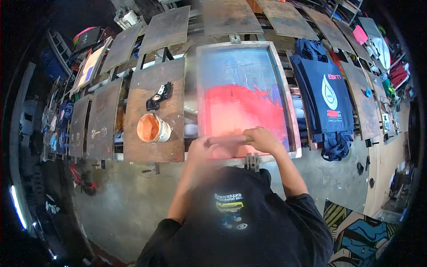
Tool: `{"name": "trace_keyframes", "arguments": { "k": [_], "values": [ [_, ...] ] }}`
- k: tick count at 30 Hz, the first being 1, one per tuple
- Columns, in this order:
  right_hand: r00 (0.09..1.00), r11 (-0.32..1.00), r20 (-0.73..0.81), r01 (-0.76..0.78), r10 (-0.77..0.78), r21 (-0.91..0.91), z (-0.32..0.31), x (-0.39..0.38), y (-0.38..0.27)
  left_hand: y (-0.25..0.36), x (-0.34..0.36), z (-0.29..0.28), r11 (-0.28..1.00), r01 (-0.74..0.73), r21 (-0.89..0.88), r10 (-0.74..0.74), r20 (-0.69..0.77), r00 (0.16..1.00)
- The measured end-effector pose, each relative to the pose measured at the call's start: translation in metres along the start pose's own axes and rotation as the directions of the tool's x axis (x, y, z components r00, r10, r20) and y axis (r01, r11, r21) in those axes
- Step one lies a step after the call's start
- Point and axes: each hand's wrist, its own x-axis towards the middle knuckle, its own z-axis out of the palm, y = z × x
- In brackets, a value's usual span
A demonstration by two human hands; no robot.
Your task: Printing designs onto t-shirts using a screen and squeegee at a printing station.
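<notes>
Squeegee (227, 140) over red-inked screen (240, 66)

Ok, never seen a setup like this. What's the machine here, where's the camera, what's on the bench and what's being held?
No robot: it's a person's bare hands. The single picture comes from a wide fisheye camera on their head, looking down, so straight edges bend near the rim and their black T-shirt shows at the bottom.

The left hand, partly blurred, and the right hand grip a squeegee near the close end of a screen-printing frame. Red-pink ink covers much of its mesh; the far part looks blue.

On the brown board to the left sit an ink bucket, orange inside, and a small black item I can't identify. To the right lies a navy tote bag with a white drop print.
</notes>
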Motion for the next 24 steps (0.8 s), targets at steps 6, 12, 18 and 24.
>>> {"name": "trace_keyframes", "arguments": {
  "k": [6,12,18,24],
  "values": [
    [0.997,1.000,-0.075,-0.005,0.003,-0.023,0.017,0.002,0.001,-0.008,-0.002,-0.003,1.000,-0.004,-0.031,0.002,-0.074,0.997],
    [0.997,0.998,-0.071,0.021,-0.025,-0.057,0.016,0.014,-0.011,0.001,-0.002,-0.028,0.991,0.081,-0.103,-0.087,-0.048,0.995],
    [0.997,0.996,-0.071,-0.014,0.008,-0.090,0.013,0.005,-0.010,-0.001,-0.004,-0.013,0.995,0.015,0.103,-0.009,-0.052,0.999],
    [0.999,0.997,-0.051,0.006,-0.010,-0.075,-0.011,0.005,-0.025,0.029,0.000,-0.042,0.966,-0.156,0.206,0.172,-0.064,0.983]
  ]
}}
